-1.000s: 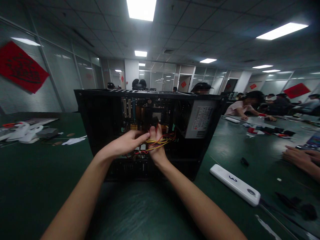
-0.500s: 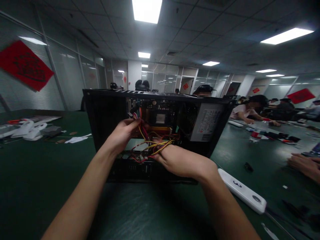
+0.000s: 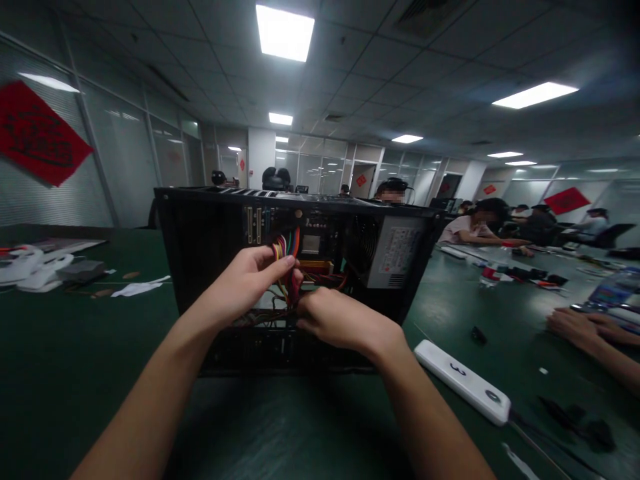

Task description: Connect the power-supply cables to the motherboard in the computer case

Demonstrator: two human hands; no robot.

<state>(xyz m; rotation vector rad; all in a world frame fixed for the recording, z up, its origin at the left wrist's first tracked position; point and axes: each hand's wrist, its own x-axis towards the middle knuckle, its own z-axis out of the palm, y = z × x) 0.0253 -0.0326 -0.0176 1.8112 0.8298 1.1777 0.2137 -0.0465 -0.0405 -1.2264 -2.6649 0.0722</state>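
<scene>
An open black computer case (image 3: 200, 233) lies on its side on the green table (image 3: 75, 347), its inside facing me. A motherboard (image 3: 315, 230) and a grey power supply (image 3: 397, 250) show inside. My left hand (image 3: 250, 280) is closed on a bundle of coloured wires (image 3: 287, 250), holding it up in front of the board. My right hand (image 3: 340, 320) is closed just below and to the right, gripping the same wires lower down. Its fingertips are hidden.
A white power strip (image 3: 463, 380) marked 3 lies right of the case. Another person's hands (image 3: 585, 327) rest at the right edge. White parts and papers (image 3: 45, 270) lie at far left. Several people sit at the table's far right. Small black pieces (image 3: 477, 333) are scattered.
My left hand has lifted the wire bundle higher and gathered it. My right hand has drawn closer to the left, closing on the wires just under it.
</scene>
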